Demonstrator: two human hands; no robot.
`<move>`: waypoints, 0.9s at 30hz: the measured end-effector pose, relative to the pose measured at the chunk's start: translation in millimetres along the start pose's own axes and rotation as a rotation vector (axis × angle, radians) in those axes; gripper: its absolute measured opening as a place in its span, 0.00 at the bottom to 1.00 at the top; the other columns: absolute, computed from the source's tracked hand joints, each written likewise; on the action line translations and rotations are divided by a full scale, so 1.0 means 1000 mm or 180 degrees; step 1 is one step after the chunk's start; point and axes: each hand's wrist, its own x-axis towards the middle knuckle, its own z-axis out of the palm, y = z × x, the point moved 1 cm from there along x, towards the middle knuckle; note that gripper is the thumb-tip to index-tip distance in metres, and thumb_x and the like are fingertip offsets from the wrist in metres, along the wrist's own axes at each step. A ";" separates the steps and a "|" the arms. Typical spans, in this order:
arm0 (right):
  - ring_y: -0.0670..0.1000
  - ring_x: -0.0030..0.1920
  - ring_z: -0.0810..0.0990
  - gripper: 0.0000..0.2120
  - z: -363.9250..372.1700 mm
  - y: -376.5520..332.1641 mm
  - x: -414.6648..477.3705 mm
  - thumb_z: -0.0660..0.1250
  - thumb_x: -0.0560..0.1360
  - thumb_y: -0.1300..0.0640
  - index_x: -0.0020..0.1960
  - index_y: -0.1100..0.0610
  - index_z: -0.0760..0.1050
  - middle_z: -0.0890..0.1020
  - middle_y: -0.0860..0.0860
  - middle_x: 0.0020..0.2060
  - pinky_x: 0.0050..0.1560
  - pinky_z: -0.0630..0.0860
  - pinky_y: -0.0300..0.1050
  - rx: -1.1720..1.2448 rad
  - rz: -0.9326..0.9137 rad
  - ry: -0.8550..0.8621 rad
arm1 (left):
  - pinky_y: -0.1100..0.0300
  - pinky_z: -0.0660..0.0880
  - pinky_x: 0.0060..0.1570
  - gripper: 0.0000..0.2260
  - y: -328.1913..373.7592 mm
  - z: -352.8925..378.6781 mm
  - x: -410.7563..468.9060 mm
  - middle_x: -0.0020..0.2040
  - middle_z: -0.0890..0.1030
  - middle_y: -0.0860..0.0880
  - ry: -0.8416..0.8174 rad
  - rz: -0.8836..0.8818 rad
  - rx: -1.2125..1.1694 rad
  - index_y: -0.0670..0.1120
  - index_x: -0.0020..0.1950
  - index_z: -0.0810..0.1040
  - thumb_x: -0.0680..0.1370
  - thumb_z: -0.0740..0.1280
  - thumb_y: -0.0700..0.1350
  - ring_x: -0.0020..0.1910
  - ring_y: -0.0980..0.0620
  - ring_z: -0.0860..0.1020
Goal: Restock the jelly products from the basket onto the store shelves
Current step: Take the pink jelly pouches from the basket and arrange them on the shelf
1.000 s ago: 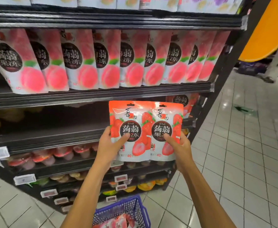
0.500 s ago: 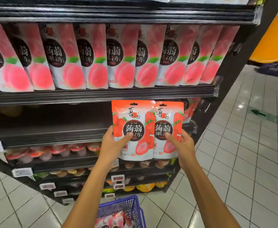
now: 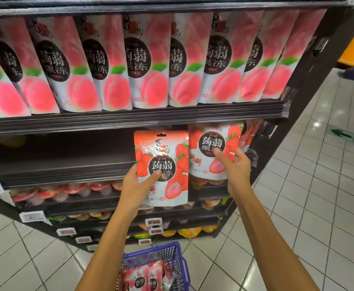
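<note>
Two strawberry jelly pouches are being brought to the middle shelf, one in each hand. The left hand is gripping the left pouch at its lower left side, just in front of the middle shelf's front edge and not yet over the board. Its fingers are closing round the pouch, the thumb lying across the dark round label and the others hidden behind. The right hand is holding the right pouch further in, with its top inside the opening above the middle shelf. Here the thumb is pressing on the front under the label and the other fingers are wrapping the right edge. To do this step well, I think the right pouch should be going in first. It should be stood on its bottom fold, label facing out, beside the strawberry pouches standing at the right end of the middle shelf. The hand should be letting go only when the pouch is standing by itself. The left pouch is probably soft and may be bending at the top, so it should be waiting in front and then going in beside the first. More pouches are lying in the blue basket on the floor below the middle shelf.
</note>
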 end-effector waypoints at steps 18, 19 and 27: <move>0.41 0.53 0.81 0.21 -0.011 0.012 0.022 0.76 0.71 0.54 0.57 0.35 0.72 0.83 0.40 0.51 0.54 0.78 0.41 -0.1353 -0.0596 -0.0278 | 0.63 0.78 0.40 0.08 0.000 0.007 0.002 0.46 0.86 0.57 0.0277 0.0066 -0.0002 0.54 0.52 0.79 0.75 0.74 0.46 0.44 0.57 0.85; 0.40 0.52 0.81 0.22 -0.013 0.012 0.020 0.76 0.71 0.54 0.56 0.34 0.72 0.83 0.38 0.49 0.52 0.77 0.39 -0.1465 -0.0609 -0.0276 | 0.61 0.78 0.41 0.08 -0.001 0.008 0.002 0.46 0.86 0.56 0.0284 0.0064 -0.0009 0.54 0.51 0.79 0.75 0.74 0.46 0.44 0.57 0.85; 0.45 0.48 0.82 0.21 -0.015 0.020 0.025 0.80 0.67 0.56 0.56 0.53 0.76 0.83 0.45 0.47 0.51 0.78 0.41 -0.2093 -0.0498 -0.0087 | 0.63 0.79 0.39 0.09 -0.002 0.009 -0.003 0.48 0.86 0.55 0.0314 0.0057 -0.0035 0.53 0.53 0.80 0.74 0.74 0.46 0.45 0.55 0.85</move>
